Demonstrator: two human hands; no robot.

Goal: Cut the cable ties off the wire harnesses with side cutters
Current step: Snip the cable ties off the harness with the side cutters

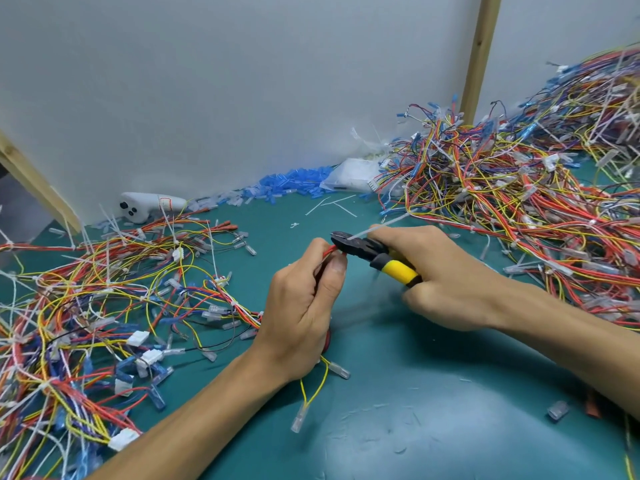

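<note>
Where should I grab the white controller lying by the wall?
Grip the white controller by its slim handle, which points right, away from the buttoned head. Come from above and the front: the wall sits right behind it.

Views: one. Head-worn wide-angle camera, facing forward and down onto a green mat (433,375). Close range: left hand (301,306) and right hand (446,271) sit at frame centre, forearms entering from the lower edge. Grey wall (242,81) fills the upper half.

side cutters (367,252) have dull dark metal jaws and matte yellow rubbery grips, the table mat (415,393) is scuffed teal, wires (519,202) look glossy plastic-coated.
</note>
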